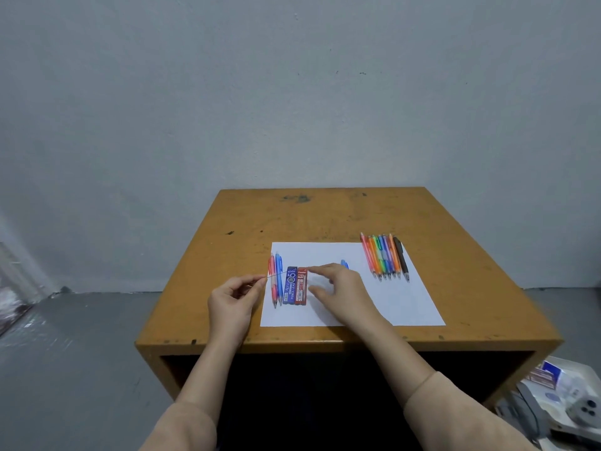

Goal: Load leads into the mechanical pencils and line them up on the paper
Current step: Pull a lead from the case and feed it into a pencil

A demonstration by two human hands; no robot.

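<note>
Head view: on the wooden table lies a sheet of white paper. At its 2 o'clock corner a row of mechanical pencils lies side by side, barrels touching, tips towards the person. At 9 o'clock a red mechanical pencil and a blue mechanical pencil lie together, with a blue lead case and a red lead case just beside them.

The left hand pinches a thin lead between thumb and fingertips; the lead points towards 3 o'clock, over the two pencils. The right hand hovers mid-paper, fingers loosely curved, forefinger reaching towards the red case. A blue pencil end peeks out behind it at 12 o'clock; whether the hand holds that pencil I cannot tell.

Risks, as I judge them: the lead is brittle, so a hard pinch or a skewed entry could snap it. If it drops, it would be hard to spot among the pencils. A sweeping wrist might nudge the cases or the pair out of line.
</note>
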